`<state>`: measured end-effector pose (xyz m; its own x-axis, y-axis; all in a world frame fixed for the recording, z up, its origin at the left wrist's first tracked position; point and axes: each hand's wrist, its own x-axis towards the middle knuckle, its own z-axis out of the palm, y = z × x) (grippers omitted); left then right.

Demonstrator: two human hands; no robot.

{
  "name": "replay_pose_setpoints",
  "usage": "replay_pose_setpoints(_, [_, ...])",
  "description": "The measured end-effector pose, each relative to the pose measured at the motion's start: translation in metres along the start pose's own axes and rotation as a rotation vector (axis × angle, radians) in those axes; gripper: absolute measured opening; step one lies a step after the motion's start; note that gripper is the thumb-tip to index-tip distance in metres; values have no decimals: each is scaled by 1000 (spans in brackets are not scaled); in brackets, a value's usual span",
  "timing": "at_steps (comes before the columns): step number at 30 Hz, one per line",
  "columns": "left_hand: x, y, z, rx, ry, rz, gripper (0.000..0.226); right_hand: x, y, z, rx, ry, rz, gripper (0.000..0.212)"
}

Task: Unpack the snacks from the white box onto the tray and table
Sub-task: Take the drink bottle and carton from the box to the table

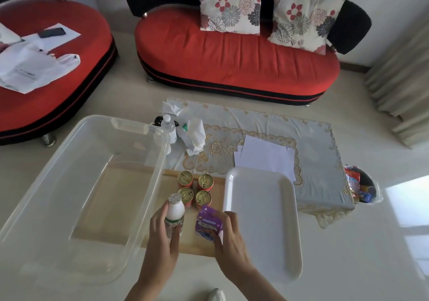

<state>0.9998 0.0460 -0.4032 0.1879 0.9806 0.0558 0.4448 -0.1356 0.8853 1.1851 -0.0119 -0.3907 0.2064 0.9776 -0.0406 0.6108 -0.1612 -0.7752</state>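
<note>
Nearest, my left grip (162,228) holds a milk bottle (175,215) upright and my right grip (228,233) clasps a purple carton (207,223). Both are over the bench (197,247), near four cans (194,189), with the empty-looking box (153,184) left and the tray (262,219) right. I should set each down flat before letting go.

Daylight, soft and even; the room is bright throughout. The source looks to be off to the right: pale sunlit patches lie on the floor (408,198) below the curtain (394,80). Shadows are weak and blurred at the edges. The white tray (262,231) is close to washed out (its rim barely separates from the floor). The clear box (76,184) carries milky streaks of reflection along its walls. Wide-angle bend is strong: the sofa (232,64) bows and the corners stretch. Overall slightly soft, with fine detail smeared.
</note>
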Motion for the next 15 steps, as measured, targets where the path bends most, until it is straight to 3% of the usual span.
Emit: replay_pose_setpoints(15, [5, -53, 15, 4, -61, 86, 75, 18, 11, 41, -28, -9, -74, 50])
